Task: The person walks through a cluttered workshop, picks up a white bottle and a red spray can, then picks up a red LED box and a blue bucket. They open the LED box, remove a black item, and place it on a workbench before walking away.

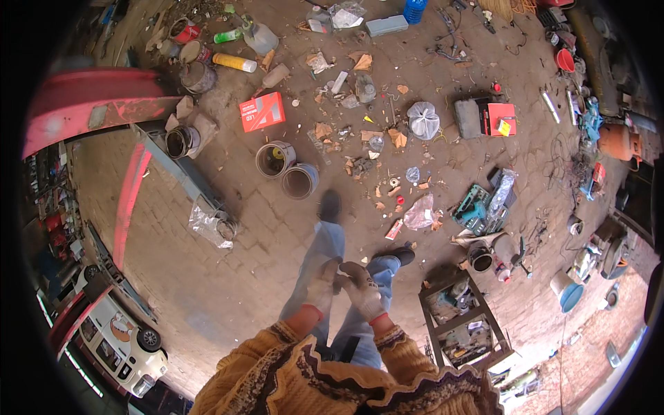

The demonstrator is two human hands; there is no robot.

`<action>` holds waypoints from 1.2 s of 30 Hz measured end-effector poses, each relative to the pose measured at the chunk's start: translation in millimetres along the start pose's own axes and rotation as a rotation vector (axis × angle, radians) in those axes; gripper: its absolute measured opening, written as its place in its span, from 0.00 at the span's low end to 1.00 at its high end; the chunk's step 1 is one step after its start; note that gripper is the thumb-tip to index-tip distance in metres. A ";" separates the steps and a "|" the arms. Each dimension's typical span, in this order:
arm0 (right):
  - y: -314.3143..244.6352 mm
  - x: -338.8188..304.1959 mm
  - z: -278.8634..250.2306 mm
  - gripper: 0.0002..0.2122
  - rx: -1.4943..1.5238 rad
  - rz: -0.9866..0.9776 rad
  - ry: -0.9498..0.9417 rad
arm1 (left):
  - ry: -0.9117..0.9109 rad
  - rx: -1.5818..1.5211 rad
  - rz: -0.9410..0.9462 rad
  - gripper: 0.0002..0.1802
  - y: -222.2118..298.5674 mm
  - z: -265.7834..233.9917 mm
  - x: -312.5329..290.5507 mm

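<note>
Sweater lies nearest, at 6 o'clock from the view's centre; just above it, also near 6, the left hand and right hand meet in front of the legs. Pale gloves cover both hands down to the red cuffs, so that much looks done. The left fingers are blurred and the right ones curl toward them; I cannot tell whether either set is clamped on anything, so what remains between them is unclear. Well apart from both hands, and so untouched, lie the drill at 3 o'clock, frame at 4, cans towards 10 and red box at 11.
</note>
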State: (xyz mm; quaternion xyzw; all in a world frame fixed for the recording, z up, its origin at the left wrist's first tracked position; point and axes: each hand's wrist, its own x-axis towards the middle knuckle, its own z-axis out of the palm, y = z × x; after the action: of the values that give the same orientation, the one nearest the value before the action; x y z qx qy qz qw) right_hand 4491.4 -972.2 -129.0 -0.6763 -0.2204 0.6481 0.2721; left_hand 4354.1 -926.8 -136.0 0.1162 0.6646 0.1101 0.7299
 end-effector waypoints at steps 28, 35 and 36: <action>30.2 394.2 -194.4 0.24 -0.506 -0.008 0.250 | 0.139 -0.260 0.013 0.18 106.9 116.1 201.4; 80.4 578.3 -259.6 0.20 -1.083 0.019 0.293 | -0.086 -0.356 -0.126 0.16 71.4 155.0 314.5; 90.6 594.6 -258.2 0.20 -1.125 -0.051 0.272 | -0.067 -0.309 -0.165 0.17 68.5 160.2 325.2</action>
State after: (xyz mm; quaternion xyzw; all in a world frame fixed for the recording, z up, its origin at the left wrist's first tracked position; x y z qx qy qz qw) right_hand 4781.1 -674.9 -635.1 -0.7885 -0.5104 0.3316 -0.0880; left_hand 4543.3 -763.1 -407.1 -0.0489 0.6222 0.1468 0.7674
